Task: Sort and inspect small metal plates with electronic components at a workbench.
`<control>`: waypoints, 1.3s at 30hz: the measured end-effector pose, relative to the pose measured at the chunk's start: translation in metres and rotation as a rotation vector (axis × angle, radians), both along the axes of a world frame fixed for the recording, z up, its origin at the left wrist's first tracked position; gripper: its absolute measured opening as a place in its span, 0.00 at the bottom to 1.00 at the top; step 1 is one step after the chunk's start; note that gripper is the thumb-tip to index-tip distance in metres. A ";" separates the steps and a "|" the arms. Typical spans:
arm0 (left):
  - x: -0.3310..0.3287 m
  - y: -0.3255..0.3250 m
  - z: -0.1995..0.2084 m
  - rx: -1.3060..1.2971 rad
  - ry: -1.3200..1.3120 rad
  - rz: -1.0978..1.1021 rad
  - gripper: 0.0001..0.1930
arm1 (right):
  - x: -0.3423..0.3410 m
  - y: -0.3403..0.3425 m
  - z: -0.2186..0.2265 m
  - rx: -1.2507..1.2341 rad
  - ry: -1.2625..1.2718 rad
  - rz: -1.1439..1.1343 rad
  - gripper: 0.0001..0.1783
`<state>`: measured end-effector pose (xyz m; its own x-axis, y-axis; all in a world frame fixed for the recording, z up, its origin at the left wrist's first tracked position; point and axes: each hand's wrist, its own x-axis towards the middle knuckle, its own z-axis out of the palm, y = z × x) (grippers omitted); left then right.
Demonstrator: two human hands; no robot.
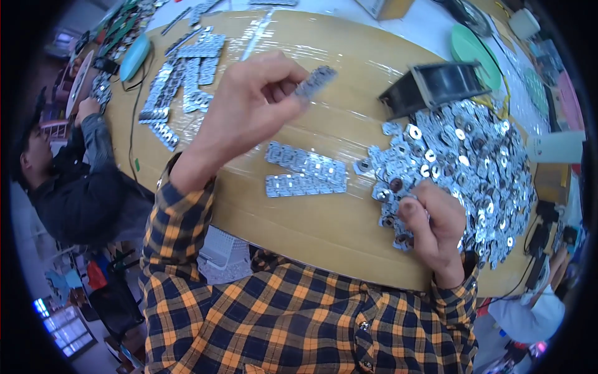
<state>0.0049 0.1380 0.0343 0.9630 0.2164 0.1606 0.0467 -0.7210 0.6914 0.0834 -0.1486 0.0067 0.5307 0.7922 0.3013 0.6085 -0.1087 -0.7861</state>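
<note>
Left hand (pixel 255 93) pinches a grey, flat metallic strip (pixel 321 80), slanting up-right; right hand (pixel 439 221), fingers curled, contents unclear, is nearer the heap of small silvery pieces (pixel 461 168).

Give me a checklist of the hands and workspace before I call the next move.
1. Left hand has a secure hold: ok by appearance, a grey strip is pinched at one end, raised above the table.
2. Right hand holds a piece: cannot tell, its curled fingers hide it.
3. Loose metal pieces within the right hand's reach: ok, it is at the pile's near-left edge.
4. Upper strip and lower strip parallel: not ok, they converge toward the right.
5. Black fan-like unit clear of both hands: ok, it stands beyond the pile.
</note>
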 end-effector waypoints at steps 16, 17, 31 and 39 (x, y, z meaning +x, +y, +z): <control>0.017 -0.102 -0.027 -0.928 0.203 -0.400 0.09 | 0.017 -0.012 0.014 0.181 0.723 -0.253 0.18; 0.015 -0.103 -0.026 -0.934 0.207 -0.404 0.09 | 0.018 -0.012 0.013 0.168 0.711 -0.244 0.18; 0.001 -0.105 -0.020 -1.230 -0.167 0.074 0.13 | 0.007 -0.014 0.014 0.063 0.600 -0.080 0.18; 0.006 -0.111 -0.026 -1.504 -0.133 0.183 0.06 | 0.011 -0.004 0.005 0.091 0.513 -0.126 0.15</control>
<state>0.0104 0.0271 0.0079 0.9026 0.3636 -0.2305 -0.0651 0.6445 0.7618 0.0944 -0.1524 0.0117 0.7168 0.6959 0.0428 0.1305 -0.0736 -0.9887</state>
